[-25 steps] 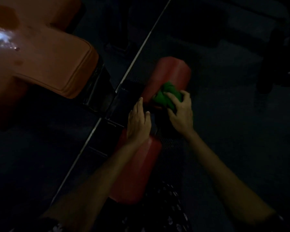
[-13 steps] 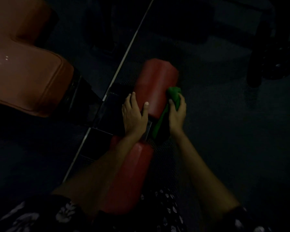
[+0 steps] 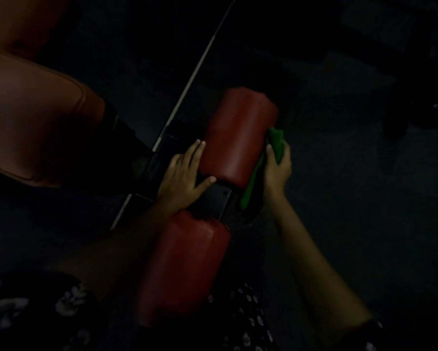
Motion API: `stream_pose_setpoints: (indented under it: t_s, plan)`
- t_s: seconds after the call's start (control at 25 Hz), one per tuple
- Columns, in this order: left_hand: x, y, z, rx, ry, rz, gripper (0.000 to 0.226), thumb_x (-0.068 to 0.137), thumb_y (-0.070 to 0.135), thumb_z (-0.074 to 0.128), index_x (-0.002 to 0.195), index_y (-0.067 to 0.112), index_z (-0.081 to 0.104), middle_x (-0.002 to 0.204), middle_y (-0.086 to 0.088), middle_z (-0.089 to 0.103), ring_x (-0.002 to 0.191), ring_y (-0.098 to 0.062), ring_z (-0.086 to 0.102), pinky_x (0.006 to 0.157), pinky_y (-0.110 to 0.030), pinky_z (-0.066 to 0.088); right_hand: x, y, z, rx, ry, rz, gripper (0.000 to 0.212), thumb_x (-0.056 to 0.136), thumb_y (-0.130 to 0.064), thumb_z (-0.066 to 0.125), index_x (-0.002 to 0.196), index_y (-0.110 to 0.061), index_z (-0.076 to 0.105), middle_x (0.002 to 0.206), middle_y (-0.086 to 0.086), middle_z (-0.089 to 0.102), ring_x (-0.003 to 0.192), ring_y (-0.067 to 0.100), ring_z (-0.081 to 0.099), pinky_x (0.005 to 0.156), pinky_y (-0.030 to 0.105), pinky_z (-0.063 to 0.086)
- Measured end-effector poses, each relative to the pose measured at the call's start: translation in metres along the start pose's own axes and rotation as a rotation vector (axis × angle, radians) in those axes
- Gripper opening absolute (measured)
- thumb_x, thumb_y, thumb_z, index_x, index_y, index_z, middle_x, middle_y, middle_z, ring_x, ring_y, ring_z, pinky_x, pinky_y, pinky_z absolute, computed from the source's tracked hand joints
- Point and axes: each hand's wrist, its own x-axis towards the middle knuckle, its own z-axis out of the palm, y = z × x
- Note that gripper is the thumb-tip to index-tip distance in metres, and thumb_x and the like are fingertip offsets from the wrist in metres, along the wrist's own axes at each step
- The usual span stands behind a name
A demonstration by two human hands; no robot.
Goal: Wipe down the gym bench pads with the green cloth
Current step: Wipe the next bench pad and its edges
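Both hands flank the far roller pad (image 3: 238, 138): right hand (image 3: 276, 171) clutching half-hidden green cloth (image 3: 276, 140), left hand (image 3: 185, 176) flat.

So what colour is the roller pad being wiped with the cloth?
Dark red, seen in the head view: the far roller pad.

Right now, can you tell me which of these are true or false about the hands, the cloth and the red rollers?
1. The right hand holds the green cloth. True.
2. The cloth lies on the orange seat pad. False: it is against the far red roller pad.
3. The left hand has straight fingers beside that roller. True.
4. The near red roller pad is blue. False: it is red.
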Motion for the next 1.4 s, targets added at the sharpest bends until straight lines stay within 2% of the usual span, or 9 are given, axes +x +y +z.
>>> stream_pose_setpoints:
  t_s: [0.16, 0.36, 0.6, 0.84, 1.0, 1.08, 1.16, 1.28, 1.4]
  plan:
    - [0.001, -0.004, 0.001, -0.007, 0.007, 0.009, 0.091, 0.086, 0.074, 0.013, 0.149, 0.007, 0.016, 0.154, -0.013, 0.023, 0.136, -0.024, 0.035, 0.11, -0.036, 0.019, 0.027, -0.04, 0.003, -0.067, 0.021, 0.018, 0.045, 0.094, -0.026, 0.052, 0.138, -0.02, 0.044, 0.132, 0.007, 0.049, 0.119, 0.02, 0.048, 0.102, 0.035, 0.039]
    - [0.002, -0.001, 0.002, -0.013, 0.038, -0.004, 0.091, 0.086, 0.074, 0.013, 0.148, 0.007, 0.02, 0.152, -0.015, 0.027, 0.129, -0.028, 0.043, 0.108, -0.039, 0.025, -0.026, -0.041, 0.0, -0.33, -0.04, -0.324, 0.052, 0.081, -0.01, 0.051, 0.133, -0.019, 0.052, 0.13, 0.019, 0.045, 0.115, 0.031, 0.046, 0.089, 0.031, 0.039]
    - [0.003, -0.002, 0.002, -0.044, 0.013, -0.01, 0.093, 0.083, 0.076, 0.011, 0.149, 0.011, 0.014, 0.154, -0.014, 0.023, 0.133, -0.027, 0.038, 0.111, -0.035, 0.015, 0.074, -0.083, 0.016, -0.587, -0.001, -0.213, 0.046, 0.092, -0.02, 0.05, 0.137, -0.024, 0.045, 0.138, 0.013, 0.04, 0.121, 0.028, 0.041, 0.09, 0.033, 0.041]
    - [0.004, -0.006, 0.001, -0.055, 0.016, -0.013, 0.092, 0.084, 0.076, 0.012, 0.148, 0.011, 0.019, 0.152, -0.015, 0.027, 0.128, -0.028, 0.045, 0.109, -0.04, 0.024, 0.013, -0.068, 0.004, -0.79, -0.202, -0.691, 0.052, 0.078, -0.014, 0.057, 0.129, -0.01, 0.047, 0.121, 0.022, 0.055, 0.091, 0.041, 0.051, 0.065, 0.042, 0.043]
    - [0.004, -0.006, 0.0, -0.063, -0.025, -0.033, 0.093, 0.08, 0.079, 0.01, 0.149, 0.017, 0.01, 0.155, -0.011, 0.022, 0.132, -0.025, 0.04, 0.112, -0.04, 0.02, 0.071, -0.099, 0.014, -0.83, -0.141, -0.509, 0.045, 0.087, -0.021, 0.057, 0.13, -0.01, 0.049, 0.125, 0.017, 0.052, 0.109, 0.035, 0.047, 0.074, 0.036, 0.04]
    - [0.003, -0.005, -0.001, -0.071, -0.042, -0.046, 0.096, 0.078, 0.082, 0.009, 0.149, 0.017, 0.008, 0.154, -0.01, 0.024, 0.136, -0.023, 0.035, 0.114, -0.039, 0.016, 0.083, -0.112, 0.024, -0.896, -0.131, -0.521, 0.041, 0.088, -0.025, 0.056, 0.127, -0.01, 0.052, 0.122, 0.017, 0.054, 0.109, 0.033, 0.046, 0.072, 0.033, 0.036]
    - [0.004, -0.004, -0.002, -0.035, -0.031, -0.073, 0.102, 0.078, 0.082, 0.011, 0.148, 0.007, 0.022, 0.147, -0.013, 0.037, 0.132, -0.025, 0.04, 0.113, -0.036, 0.014, 0.061, -0.113, 0.03, -0.943, -0.27, -0.718, 0.037, 0.083, -0.021, 0.062, 0.117, -0.007, 0.059, 0.113, 0.021, 0.058, 0.101, 0.037, 0.051, 0.065, 0.035, 0.038]
    - [0.006, -0.004, -0.002, 0.018, 0.006, -0.072, 0.1, 0.082, 0.077, 0.018, 0.131, -0.005, 0.047, 0.129, -0.02, 0.055, 0.118, -0.032, 0.054, 0.109, -0.038, 0.017, 0.017, -0.1, 0.024, -0.933, -0.532, -1.052, 0.03, 0.077, -0.024, 0.069, 0.102, -0.008, 0.068, 0.098, 0.018, 0.064, 0.081, 0.034, 0.057, 0.052, 0.025, 0.03]
    - [0.006, -0.004, -0.001, -0.006, 0.007, -0.076, 0.102, 0.08, 0.079, 0.018, 0.139, -0.002, 0.038, 0.136, -0.016, 0.05, 0.125, -0.027, 0.049, 0.111, -0.035, 0.014, 0.044, -0.116, 0.03, -1.075, -0.517, -0.974, 0.037, 0.085, -0.027, 0.064, 0.118, -0.011, 0.061, 0.111, 0.02, 0.056, 0.098, 0.036, 0.052, 0.058, 0.032, 0.037]
